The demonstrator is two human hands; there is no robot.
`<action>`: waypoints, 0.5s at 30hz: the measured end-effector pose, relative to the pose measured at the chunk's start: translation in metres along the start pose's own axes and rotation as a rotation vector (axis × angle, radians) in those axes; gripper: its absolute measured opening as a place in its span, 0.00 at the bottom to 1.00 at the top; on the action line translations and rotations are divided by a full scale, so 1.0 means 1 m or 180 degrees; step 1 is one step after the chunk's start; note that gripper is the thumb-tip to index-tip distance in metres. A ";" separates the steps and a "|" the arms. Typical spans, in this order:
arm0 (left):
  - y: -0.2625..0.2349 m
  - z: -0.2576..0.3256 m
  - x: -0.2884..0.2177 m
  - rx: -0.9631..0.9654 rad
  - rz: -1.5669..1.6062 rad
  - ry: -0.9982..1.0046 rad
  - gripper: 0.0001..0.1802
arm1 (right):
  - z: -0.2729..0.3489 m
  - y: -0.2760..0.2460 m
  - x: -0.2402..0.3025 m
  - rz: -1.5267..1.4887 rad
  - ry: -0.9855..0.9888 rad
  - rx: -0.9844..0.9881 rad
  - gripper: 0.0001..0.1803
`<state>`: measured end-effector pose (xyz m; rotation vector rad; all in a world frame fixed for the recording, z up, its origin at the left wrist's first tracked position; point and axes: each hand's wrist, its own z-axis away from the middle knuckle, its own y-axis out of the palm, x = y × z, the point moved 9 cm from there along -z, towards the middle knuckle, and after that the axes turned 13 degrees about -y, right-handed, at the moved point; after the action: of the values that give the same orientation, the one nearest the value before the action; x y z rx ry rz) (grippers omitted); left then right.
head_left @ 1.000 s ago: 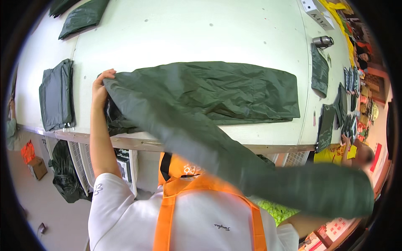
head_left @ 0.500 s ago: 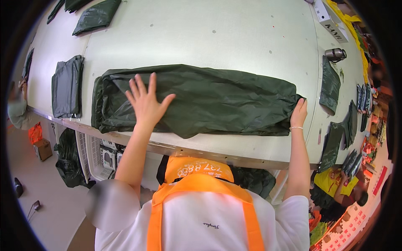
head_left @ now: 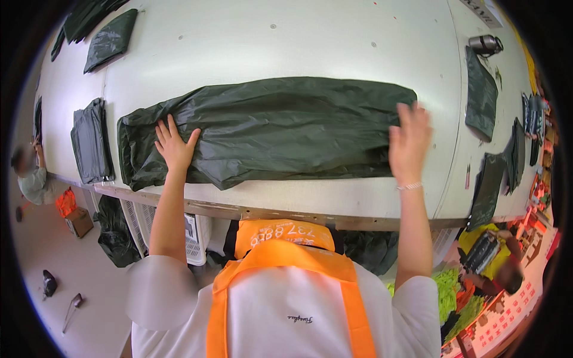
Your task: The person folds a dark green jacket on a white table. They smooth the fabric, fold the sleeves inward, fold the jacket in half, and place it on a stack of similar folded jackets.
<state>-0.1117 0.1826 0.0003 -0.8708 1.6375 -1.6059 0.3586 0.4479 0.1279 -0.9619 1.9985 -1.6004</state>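
A long folded piece of shiny, dark green waterproof fabric lies sideways along the near edge of the table, creased all over. My left hand rests palm down on its left part, fingers spread and holding nothing. At the fabric's right end is my right hand, with fingers stretched out and smeared by motion. Nothing shows in its grasp, and whether it presses on the cloth I cannot tell. Left of the fabric sits a stack of folded dark green pieces.
The pale table carries more green bundles at the far left. To the right lie folded dark green pieces and a metal flask. Beyond the right end, a person in yellow holds dark items. Another person is at the far left.
My right hand has left the fabric's right edge and moved inward over that end. My left hand has slid a little left on the cloth. The whole view has shifted slightly.
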 end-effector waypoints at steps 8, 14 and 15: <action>-0.073 -0.016 -0.096 -0.0149 -0.0479 0.0515 0.43 | 0.044 0.093 -0.018 -0.0398 0.0774 0.0545 0.29; -0.099 0.154 -0.307 0.0527 0.1135 0.2830 0.38 | 0.042 0.090 -0.016 -0.0304 0.0730 0.0593 0.29; -0.076 0.156 -0.314 0.0539 0.0963 0.2799 0.39 | 0.044 0.089 -0.018 -0.0420 0.0745 0.0530 0.27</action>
<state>0.1918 0.3583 0.0784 0.2370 2.0118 -1.9873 0.3775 0.4409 0.0289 -0.8941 1.9435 -1.9983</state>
